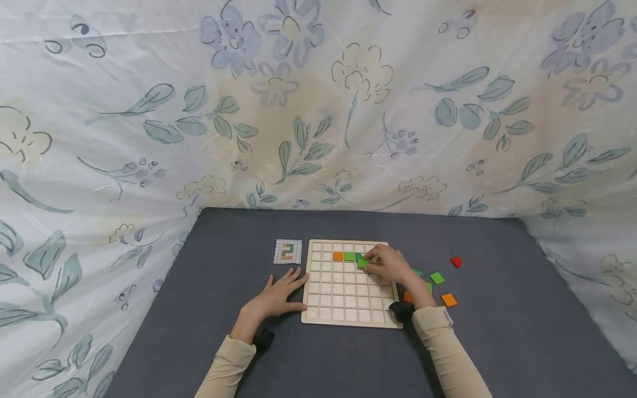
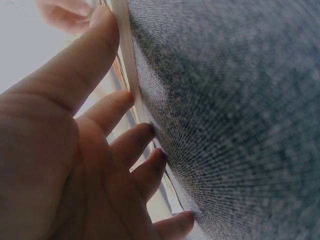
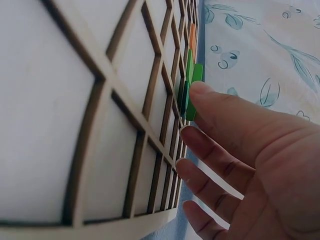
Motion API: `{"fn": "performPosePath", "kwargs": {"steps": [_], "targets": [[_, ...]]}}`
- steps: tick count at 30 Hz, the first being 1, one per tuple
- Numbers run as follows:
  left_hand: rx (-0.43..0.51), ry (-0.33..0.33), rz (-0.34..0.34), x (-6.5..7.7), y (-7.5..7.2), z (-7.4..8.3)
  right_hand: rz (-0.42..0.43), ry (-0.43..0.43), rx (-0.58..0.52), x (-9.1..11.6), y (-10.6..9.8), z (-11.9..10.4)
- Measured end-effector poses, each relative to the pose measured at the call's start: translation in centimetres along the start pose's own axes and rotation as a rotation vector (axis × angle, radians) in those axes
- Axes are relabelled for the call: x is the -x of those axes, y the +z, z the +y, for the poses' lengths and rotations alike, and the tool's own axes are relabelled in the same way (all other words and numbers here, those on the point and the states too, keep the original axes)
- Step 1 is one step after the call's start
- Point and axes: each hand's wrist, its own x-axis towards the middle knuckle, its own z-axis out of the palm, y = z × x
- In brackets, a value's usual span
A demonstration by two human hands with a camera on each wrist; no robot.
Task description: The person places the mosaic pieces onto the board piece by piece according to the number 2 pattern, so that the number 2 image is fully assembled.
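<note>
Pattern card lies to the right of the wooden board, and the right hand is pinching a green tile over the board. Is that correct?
Not quite: the head view shows the pattern card lying to the left of the wooden board. The right hand is indeed pinching a green tile over the board.

1. One gridded board [image 1: 350, 302] was there.
2. One printed card [image 1: 287, 252] was visible.
3. Three orange tiles [image 1: 449, 299] showed.
4. At least six green tiles [image 1: 437, 278] showed (all shades together, some partly hidden).
5. One red piece [image 1: 456, 262] showed.
6. Two hands [image 1: 275, 297] appeared.
</note>
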Motion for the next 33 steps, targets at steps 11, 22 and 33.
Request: {"fn": "performPosePath", "kwargs": {"steps": [11,22,33], "targets": [[-0.002,0.000,0.008,-0.12,0.02,0.10,-0.003,-0.011,0.016,-0.09,0.36,-0.01],[-0.007,0.007,0.002,-0.14,-0.14,0.01,-0.004,-0.013,0.035,-0.10,0.36,-0.22],[-0.011,-0.003,0.002,-0.07,-0.07,-0.03,-0.005,-0.012,0.053,-0.12,0.49,-0.43]]}}
